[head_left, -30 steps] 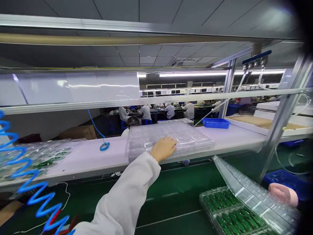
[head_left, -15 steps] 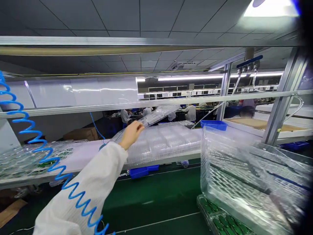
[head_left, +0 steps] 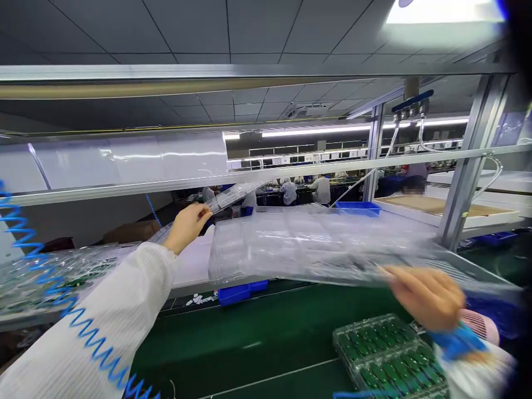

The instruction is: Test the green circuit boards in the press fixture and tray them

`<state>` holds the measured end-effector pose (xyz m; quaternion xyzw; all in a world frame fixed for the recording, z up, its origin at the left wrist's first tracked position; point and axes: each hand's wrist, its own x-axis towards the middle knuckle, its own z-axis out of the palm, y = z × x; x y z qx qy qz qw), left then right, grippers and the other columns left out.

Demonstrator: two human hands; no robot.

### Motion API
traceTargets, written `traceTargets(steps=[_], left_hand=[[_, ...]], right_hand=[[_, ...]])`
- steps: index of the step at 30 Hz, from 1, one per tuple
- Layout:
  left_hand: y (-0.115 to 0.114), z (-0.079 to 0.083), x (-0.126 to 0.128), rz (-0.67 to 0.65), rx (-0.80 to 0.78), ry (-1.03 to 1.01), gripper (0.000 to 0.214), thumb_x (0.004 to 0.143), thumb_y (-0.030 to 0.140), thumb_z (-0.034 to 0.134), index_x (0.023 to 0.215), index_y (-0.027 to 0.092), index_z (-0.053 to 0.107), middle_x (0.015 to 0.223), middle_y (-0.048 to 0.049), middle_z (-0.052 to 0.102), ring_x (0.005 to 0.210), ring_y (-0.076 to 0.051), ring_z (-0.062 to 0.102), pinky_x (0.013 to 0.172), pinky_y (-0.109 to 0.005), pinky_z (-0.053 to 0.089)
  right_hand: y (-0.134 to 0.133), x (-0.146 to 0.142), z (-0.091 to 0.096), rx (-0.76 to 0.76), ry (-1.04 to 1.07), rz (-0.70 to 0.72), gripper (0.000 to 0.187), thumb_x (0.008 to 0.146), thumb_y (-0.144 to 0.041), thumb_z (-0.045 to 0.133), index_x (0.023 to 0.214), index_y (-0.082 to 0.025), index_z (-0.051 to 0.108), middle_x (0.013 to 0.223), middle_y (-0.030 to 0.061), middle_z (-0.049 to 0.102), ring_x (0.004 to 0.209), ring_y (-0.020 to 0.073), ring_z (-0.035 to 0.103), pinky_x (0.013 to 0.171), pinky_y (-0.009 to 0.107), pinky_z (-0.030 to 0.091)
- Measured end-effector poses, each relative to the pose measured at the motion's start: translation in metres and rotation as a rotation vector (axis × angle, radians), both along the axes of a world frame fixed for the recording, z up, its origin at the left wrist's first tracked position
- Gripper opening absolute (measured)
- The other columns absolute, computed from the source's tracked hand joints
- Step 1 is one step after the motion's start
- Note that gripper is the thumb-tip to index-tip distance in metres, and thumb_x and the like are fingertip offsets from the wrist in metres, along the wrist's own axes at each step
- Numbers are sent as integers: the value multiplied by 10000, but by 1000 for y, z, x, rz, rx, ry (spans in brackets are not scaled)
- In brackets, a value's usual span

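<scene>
My left hand is closed on the edge of a clear plastic tray, which is lifted and tilted above the shelf. My right hand, blurred, has its fingers closed on the near edge of another clear plastic tray. That tray lies at or just over a stack of clear trays on the white shelf; whether they touch, I cannot tell. Below my right hand, a clear compartment tray with several green circuit boards rests on the green work surface.
A coiled blue hose hangs in front of my left sleeve. Trays with boards sit on the shelf at left. A metal rail crosses above the shelf. Blue bins stand behind and below. Several people work in the background.
My left hand has moved left with its tray. The large clear tray at right has swung up and left to the shelf stack, and my right hand has come into view on it.
</scene>
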<state>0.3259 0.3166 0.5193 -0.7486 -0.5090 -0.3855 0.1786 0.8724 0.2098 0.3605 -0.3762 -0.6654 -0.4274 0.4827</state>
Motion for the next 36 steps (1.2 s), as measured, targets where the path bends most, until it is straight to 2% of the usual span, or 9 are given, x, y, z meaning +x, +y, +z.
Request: traceTargets(steps=[2, 5, 7, 10, 12, 15, 19, 30, 36], left_hand=[[-7, 5, -1, 27, -4, 12, 278, 889, 426, 504, 874, 193, 655, 848, -66, 649, 791, -238, 603, 726, -344, 425], [-15, 10, -2, 57, -7, 43, 267, 899, 421, 498, 854, 200, 641, 833, -64, 644, 782, -239, 599, 723, -342, 423], [-19, 11, -5, 59, 1, 60, 259, 910, 412, 493, 855, 202, 634, 844, -65, 643, 776, -235, 599, 719, -338, 428], [-26, 11, -11, 53, 14, 78, 253, 930, 400, 487, 886, 202, 638, 872, -64, 643, 788, -228, 605, 720, -331, 439], [-31, 10, -15, 59, 9, 80, 250, 934, 396, 494, 899, 198, 644, 870, -59, 640, 791, -224, 606, 722, -328, 443], [-34, 7, -15, 59, -28, 72, 247, 936, 401, 514, 895, 195, 644, 865, -51, 641, 771, -215, 598, 705, -325, 439], [-22, 1, 4, 9, -76, 77, 226, 939, 377, 530, 892, 186, 641, 880, -55, 643, 803, -219, 604, 704, -322, 436], [12, -12, 102, -140, -164, 278, 139, 969, 270, 565, 912, 188, 661, 927, -53, 662, 836, -218, 622, 718, -315, 438], [27, -51, 163, -190, -310, 312, 159, 976, 265, 579, 958, 167, 702, 994, -86, 709, 932, -253, 664, 804, -347, 494]], right_hand=[[51, -29, 6, -16, -65, 69, 90, 967, -236, 632, 956, -276, 712, 807, 12, 712, 693, 143, 614, 674, 293, 486], [113, -78, 13, -137, -119, 141, 210, 1000, -226, 521, 993, -263, 728, 822, 55, 719, 722, 193, 616, 693, 353, 475], [141, -104, 16, -238, -177, 202, 243, 1014, -291, 490, 1043, -248, 727, 867, 78, 711, 769, 216, 615, 722, 374, 488], [161, -126, 18, -377, -283, 314, 356, 994, -488, 525, 1161, -227, 702, 938, 88, 681, 826, 224, 611, 767, 380, 515], [166, -130, 16, -443, -313, 361, 434, 1007, -539, 481, 1219, -221, 685, 949, 86, 663, 833, 218, 608, 783, 378, 520], [169, -130, 14, -502, -291, 369, 463, 1058, -484, 368, 1238, -206, 691, 931, 89, 655, 814, 218, 598, 781, 386, 506], [173, -132, 12, -554, -257, 344, 497, 1060, -498, 361, 1217, -185, 713, 918, 101, 658, 833, 235, 593, 780, 394, 488], [167, -136, 13, -585, -260, 322, 498, 1062, -515, 339, 1195, -235, 729, 909, 88, 672, 815, 224, 576, 771, 380, 449], [164, -142, 6, -562, -224, 301, 465, 1056, -498, 376, 1197, -206, 710, 925, 102, 680, 856, 249, 583, 789, 403, 451]])
